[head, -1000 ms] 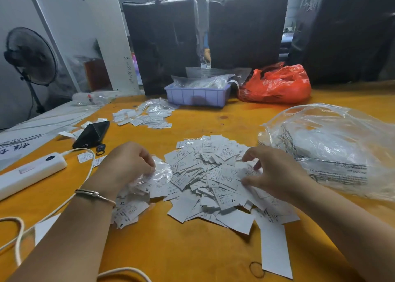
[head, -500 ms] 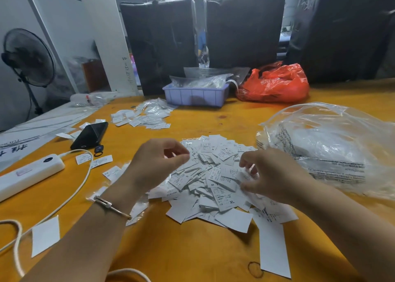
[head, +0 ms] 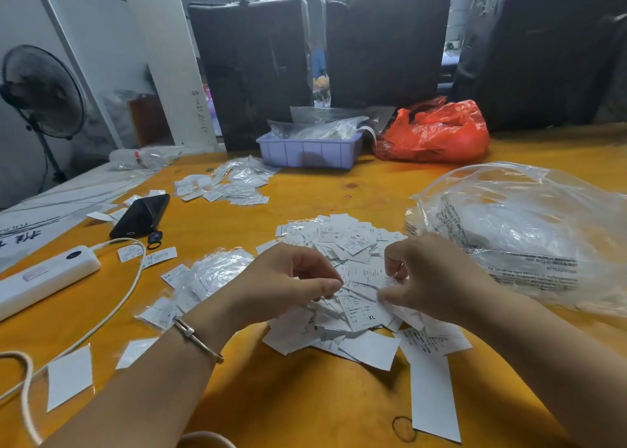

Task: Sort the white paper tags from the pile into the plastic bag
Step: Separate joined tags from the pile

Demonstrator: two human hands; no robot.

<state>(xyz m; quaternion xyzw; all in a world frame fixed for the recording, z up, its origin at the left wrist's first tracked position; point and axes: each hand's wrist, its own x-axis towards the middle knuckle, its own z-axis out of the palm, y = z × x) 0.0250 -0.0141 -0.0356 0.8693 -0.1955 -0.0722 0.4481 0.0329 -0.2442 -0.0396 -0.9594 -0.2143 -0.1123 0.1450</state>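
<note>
Head-worn wide view, forward and down, close over table (head: 305,407)

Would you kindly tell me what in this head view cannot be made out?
- Whether the left hand pinches a tag: its curled fingers hide the tips.
- The tags under the right hand: the hand covers that part of the pile.
- The small print on the tags: too small, only a size letter or two reads.
- What the big clear bag holds: glare, and the right edge cuts it off.
</note>
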